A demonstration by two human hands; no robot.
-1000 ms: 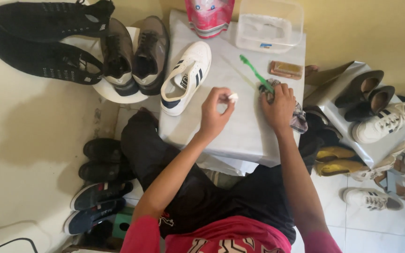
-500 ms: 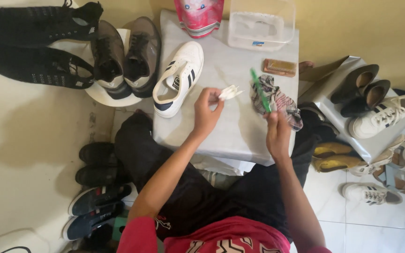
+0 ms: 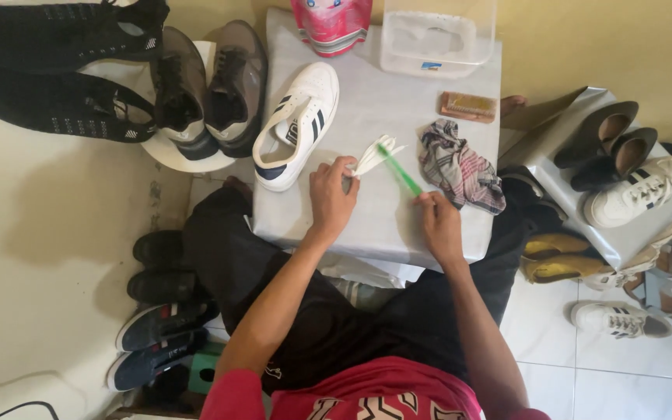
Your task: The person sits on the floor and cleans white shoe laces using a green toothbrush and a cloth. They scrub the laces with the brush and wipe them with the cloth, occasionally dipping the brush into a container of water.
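Observation:
My left hand (image 3: 331, 196) pinches a bunch of white shoelaces (image 3: 373, 155) over a small grey-covered table (image 3: 367, 225). My right hand (image 3: 439, 224) holds a green toothbrush (image 3: 400, 171) by its handle, the head touching the laces. A white sneaker with dark stripes (image 3: 297, 124) lies on the table just left of my left hand. A checked rag (image 3: 460, 167) lies crumpled to the right of the brush.
At the table's far edge stand a pink pouch (image 3: 330, 25), a clear plastic tub (image 3: 437, 35) and a brown brush (image 3: 468, 106). Dark and grey shoes (image 3: 196, 93) lie at the left, more pairs on the floor and on a grey stand (image 3: 624, 167) at the right.
My right hand let go of the rag, which now lies on the table, and brought the green toothbrush to the laces. My left hand spread the laces out.

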